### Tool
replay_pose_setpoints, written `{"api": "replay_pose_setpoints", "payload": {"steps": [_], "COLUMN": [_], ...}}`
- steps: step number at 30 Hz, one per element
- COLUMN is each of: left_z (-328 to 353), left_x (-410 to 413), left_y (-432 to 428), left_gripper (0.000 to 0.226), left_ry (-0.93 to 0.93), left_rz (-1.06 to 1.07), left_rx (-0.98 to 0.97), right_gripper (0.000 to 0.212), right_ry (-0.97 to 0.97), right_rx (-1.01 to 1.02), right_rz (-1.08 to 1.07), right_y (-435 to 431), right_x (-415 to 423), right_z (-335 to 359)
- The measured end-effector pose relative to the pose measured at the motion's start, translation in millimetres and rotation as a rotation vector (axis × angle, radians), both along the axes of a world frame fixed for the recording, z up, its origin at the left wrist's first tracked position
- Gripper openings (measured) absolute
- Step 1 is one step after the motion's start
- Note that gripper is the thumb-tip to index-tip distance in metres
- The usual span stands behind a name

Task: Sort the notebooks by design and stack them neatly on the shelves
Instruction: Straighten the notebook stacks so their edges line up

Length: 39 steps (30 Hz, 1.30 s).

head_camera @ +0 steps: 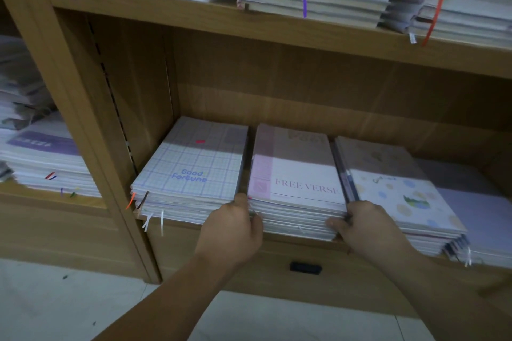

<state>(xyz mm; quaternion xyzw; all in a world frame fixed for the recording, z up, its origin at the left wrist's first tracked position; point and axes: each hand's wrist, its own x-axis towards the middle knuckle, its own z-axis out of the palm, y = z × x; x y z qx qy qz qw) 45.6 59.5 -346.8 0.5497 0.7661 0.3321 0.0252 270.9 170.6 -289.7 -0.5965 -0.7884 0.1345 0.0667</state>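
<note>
The FREE VERSE stack (299,174) lies directly ahead of both hands, between them, on the lower shelf (304,97). Its long axis runs from the hands straight back toward the rear panel, and its short front edge faces the person. Neither hand is nearer: the left hand (235,227) grips the front left corner and the right hand (365,225) grips the front right corner. Both hands have their fingers curled round the edges of the stack, and each reaches into the narrow gap beside it. Just left of the left hand sits the Good Fortune stack (191,166); just right of the right hand sits the egg-pattern stack (396,188). The 3 stacks lie side by side, close but apart. The top cover of the held stack is white with a pink band along its left side and pink lettering. The stack consists of many thin notebooks; its front edges appear slightly uneven, so squaring or sliding along the long axis is the likely step.
</note>
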Motion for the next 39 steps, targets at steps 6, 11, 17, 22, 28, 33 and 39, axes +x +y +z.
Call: {"api": "replay_pose_setpoints", "payload": {"steps": [6,11,17,22,28,33,39], "left_z": [-0.6,6.8,10.0,16.3,22.4,24.5,26.9], "left_x": [1.3,1.7,-4.0,4.5,24.2,80.6,159.6], "left_y": [-0.7,0.4,-0.8,-14.0,-42.8,-35.4,17.8], "left_gripper": [0.03,0.034,0.025,0.03,0.012,0.015,0.017], "left_ry": [0.015,0.048,0.083,0.073,-0.01,-0.032,-0.036], "left_rz": [-0.039,-0.008,0.008,0.018,-0.136,-0.251,-0.349], "left_rx": [0.012,-0.038,-0.115,-0.14,-0.149,-0.168,-0.159], "right_gripper": [0.036,0.037,0.037,0.037,0.04,0.063,0.053], "right_ry": [0.009,-0.054,-0.035,-0.067,-0.039,0.041,-0.018], "right_rx": [-0.036,-0.052,-0.041,0.012,0.049,-0.059,-0.088], "right_rz": [0.024,0.076,0.089,0.086,0.155,0.187,-0.026], "right_y": [0.4,2.6,0.4,-1.4,-16.8,-3.5,23.8], "right_x": [0.7,1.6,2.2,10.0,24.2,79.4,141.7], "right_z": [1.5,4.2,0.3,9.3,28.7,29.7,22.6]}}
